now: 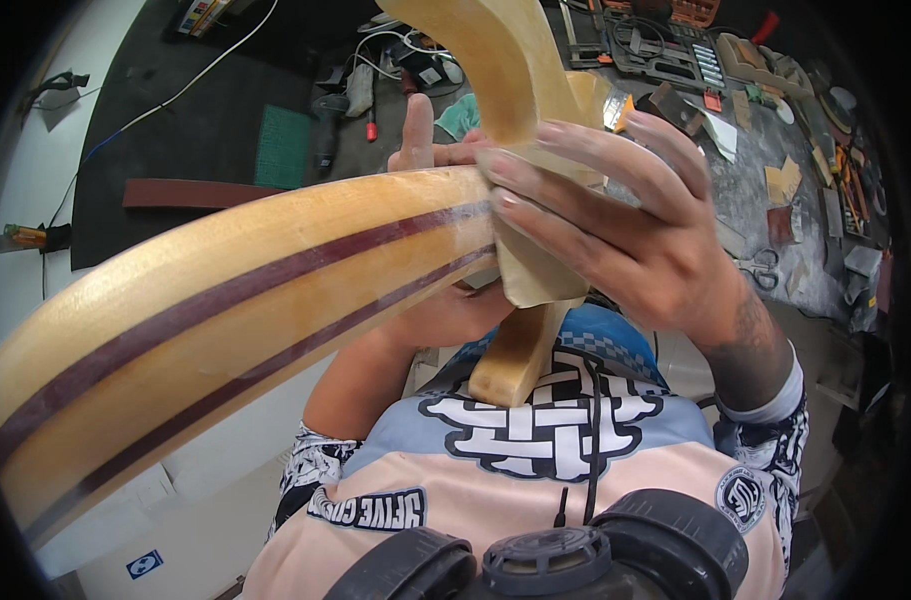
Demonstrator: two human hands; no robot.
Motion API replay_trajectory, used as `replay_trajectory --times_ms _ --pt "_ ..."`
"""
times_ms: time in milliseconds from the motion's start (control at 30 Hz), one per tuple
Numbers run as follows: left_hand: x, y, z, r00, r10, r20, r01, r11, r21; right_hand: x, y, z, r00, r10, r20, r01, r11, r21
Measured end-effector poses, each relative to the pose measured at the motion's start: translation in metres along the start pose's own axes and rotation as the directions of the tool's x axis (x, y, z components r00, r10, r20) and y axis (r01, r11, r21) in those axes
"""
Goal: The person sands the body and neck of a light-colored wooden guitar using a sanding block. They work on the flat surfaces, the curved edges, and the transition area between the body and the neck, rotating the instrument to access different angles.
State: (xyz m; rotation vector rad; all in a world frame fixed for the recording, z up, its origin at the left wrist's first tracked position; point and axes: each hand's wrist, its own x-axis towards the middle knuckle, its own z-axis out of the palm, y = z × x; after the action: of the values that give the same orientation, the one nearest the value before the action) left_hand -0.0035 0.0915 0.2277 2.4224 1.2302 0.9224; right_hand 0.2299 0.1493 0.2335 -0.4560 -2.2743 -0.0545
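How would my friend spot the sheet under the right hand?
Find the big curved wooden piece with dark stripes. Follow it rightward to the right hand, which holds the sheet. The sheet is thin, pale and plain, without dark stripes.

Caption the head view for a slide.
Right hand holding tan sheet against curved, purple-striped wooden piece, left hand beneath it.

Right hand (665, 240) raised, fingers (585, 200) spread and slightly bent leftward; left hand (416, 140) mostly hidden.
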Motion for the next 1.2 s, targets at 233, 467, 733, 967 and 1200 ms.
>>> replay_trajectory --times_ms 233,467,733,967,1200 --pt "-0.001 0.006 0.008 0.986 -0.146 -0.082 0.137 0.985 -0.104 0.002 0.009 0.001 1.000 -0.010 -0.012 0.011 0.999 0.053" --pt "-0.006 0.003 -0.004 0.976 -0.203 0.085 0.202 0.979 0.012 -0.002 0.017 0.001 0.999 -0.033 -0.027 0.035 0.997 0.069" --pt "0.000 0.008 0.002 0.981 -0.193 -0.025 0.188 0.974 -0.129 -0.002 0.019 0.000 0.999 -0.050 -0.020 0.052 0.991 0.121" --pt "0.003 0.015 0.006 0.973 -0.212 -0.092 0.195 0.967 -0.165 -0.004 0.008 0.006 0.997 0.041 -0.068 -0.024 0.973 0.229" --pt "0.001 -0.006 0.001 0.994 0.058 0.096 -0.092 0.915 0.393 0.011 -0.013 0.009 0.985 0.103 -0.136 -0.052 0.940 0.336"
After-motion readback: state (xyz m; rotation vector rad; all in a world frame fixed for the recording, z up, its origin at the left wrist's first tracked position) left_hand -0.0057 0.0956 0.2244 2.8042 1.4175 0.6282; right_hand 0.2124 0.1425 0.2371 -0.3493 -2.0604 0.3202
